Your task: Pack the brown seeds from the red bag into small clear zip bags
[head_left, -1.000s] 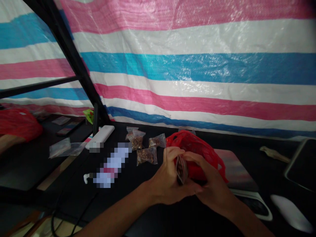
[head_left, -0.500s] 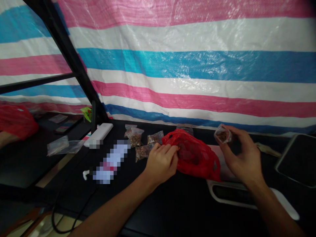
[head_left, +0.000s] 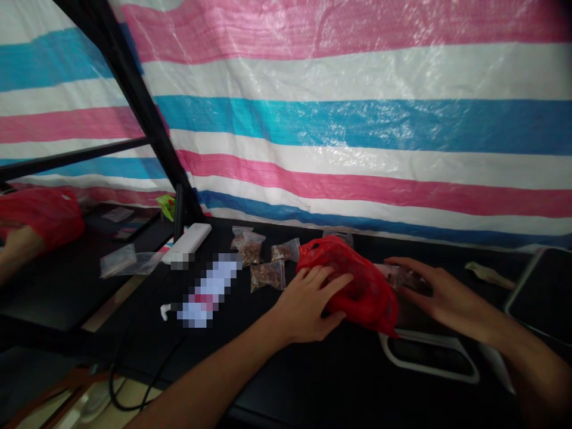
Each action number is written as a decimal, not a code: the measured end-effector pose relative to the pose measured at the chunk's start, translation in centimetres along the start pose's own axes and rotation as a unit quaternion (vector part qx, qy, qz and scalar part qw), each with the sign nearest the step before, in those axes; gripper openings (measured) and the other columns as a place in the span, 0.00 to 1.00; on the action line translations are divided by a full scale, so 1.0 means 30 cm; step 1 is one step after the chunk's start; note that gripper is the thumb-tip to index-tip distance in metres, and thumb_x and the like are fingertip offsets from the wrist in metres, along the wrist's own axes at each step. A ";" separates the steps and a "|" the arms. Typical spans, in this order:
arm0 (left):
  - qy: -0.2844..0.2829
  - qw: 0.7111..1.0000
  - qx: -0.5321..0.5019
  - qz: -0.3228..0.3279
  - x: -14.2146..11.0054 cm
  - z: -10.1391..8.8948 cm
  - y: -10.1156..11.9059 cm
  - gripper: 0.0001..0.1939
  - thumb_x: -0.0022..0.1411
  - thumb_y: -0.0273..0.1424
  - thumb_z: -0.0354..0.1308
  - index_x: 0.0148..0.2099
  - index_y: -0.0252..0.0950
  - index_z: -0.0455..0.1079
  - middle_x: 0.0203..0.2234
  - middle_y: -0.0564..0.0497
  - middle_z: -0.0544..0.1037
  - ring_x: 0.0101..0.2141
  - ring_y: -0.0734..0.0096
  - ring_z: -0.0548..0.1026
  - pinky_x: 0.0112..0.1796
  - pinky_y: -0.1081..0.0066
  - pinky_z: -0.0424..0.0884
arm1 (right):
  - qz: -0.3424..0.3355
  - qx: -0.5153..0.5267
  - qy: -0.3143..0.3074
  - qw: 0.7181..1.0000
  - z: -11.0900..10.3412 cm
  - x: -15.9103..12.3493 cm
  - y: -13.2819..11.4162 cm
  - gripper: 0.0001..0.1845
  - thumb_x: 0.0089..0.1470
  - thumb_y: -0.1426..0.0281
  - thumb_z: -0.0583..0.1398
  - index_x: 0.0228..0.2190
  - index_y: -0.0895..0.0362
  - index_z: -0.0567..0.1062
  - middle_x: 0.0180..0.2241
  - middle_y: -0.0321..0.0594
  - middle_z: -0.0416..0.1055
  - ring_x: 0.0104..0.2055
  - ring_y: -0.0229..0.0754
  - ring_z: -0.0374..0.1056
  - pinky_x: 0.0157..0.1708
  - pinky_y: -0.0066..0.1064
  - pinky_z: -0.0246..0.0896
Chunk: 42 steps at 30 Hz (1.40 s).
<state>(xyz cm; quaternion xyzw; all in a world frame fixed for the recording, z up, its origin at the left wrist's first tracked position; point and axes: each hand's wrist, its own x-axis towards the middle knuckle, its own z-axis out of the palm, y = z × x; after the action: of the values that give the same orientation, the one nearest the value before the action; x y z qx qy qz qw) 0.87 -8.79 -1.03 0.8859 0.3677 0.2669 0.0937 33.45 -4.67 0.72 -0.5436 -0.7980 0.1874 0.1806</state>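
Note:
My left hand (head_left: 313,301) rests with its fingers spread over the near left side of a crumpled red plastic bag (head_left: 364,289); the bag's contents are hidden. To the right, my right hand (head_left: 440,298) has its thumb and fingers round a small clear zip bag (head_left: 413,280) of brown bits, low over a white-rimmed kitchen scale (head_left: 473,372). Left of the red bag lie several filled zip bags, among them one close to my left hand, a zip bag (head_left: 267,276) of brown pieces.
A pixelated pale object (head_left: 210,292), a white earbud (head_left: 165,311) and a white power strip (head_left: 190,241) lie on the left. At the far left another person's hand (head_left: 22,244) is at a red bag (head_left: 53,214). A dark tablet-like object (head_left: 545,295) stands right.
My right hand has lowered the small bag from upright above the table to low over the scale, tipping it sideways. My left hand's pinch on the red bag has loosened into spread fingers.

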 end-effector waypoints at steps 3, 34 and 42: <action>0.013 0.998 0.026 -0.048 0.002 0.006 -0.014 0.38 0.64 0.40 0.63 0.72 0.41 0.55 0.57 0.40 0.72 0.57 0.49 0.72 0.58 0.49 0.68 | -0.046 -0.029 0.040 0.998 -0.001 -0.004 0.004 0.26 0.58 0.61 0.64 0.57 0.49 0.75 0.53 0.47 0.76 0.52 0.55 0.76 0.50 0.47 0.74; 0.176 0.978 -0.070 0.089 -0.001 -0.005 -0.013 0.09 0.62 0.20 0.50 0.37 0.38 0.68 0.26 0.49 0.75 0.28 0.66 0.66 0.32 0.65 0.66 | -0.015 0.074 0.074 0.994 -0.115 -0.044 0.028 0.27 0.61 0.57 0.56 0.60 0.45 0.74 0.64 0.47 0.70 0.67 0.62 0.63 0.66 0.54 0.56; 0.172 0.979 -0.075 0.077 -0.007 0.009 -0.029 0.09 0.59 0.20 0.51 0.32 0.38 0.67 0.23 0.51 0.75 0.26 0.68 0.69 0.30 0.68 0.67 | -0.029 -0.023 0.067 0.997 -0.029 -0.024 0.032 0.32 0.53 0.55 0.68 0.59 0.44 0.73 0.53 0.47 0.78 0.52 0.59 0.77 0.51 0.49 0.74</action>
<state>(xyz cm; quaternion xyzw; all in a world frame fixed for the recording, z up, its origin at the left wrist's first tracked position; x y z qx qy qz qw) 0.38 -8.31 -1.66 0.8430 0.2879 0.4482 0.0740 34.90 -4.91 0.93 -0.5357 -0.8035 0.1273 0.2262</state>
